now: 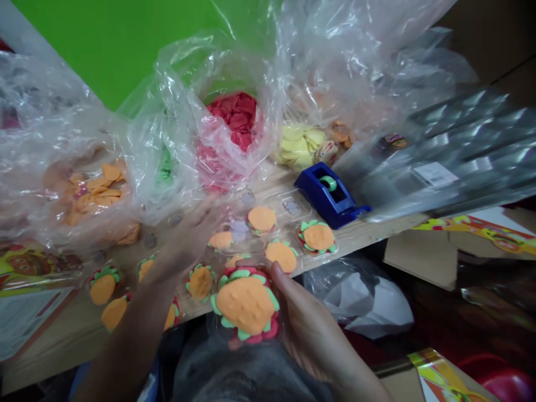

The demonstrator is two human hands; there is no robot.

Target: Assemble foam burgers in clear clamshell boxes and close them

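The right grip (312,321) curls around the edge of a round burger toy (247,304), held just above the tabletop (364,237). The left grip (188,237) is spread, nearest the smaller burger toys (201,282) lying beyond it.

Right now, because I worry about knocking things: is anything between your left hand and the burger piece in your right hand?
Yes, but low down: two orange discs on the wooden board lie between the left hand and the burger piece held in the right hand.
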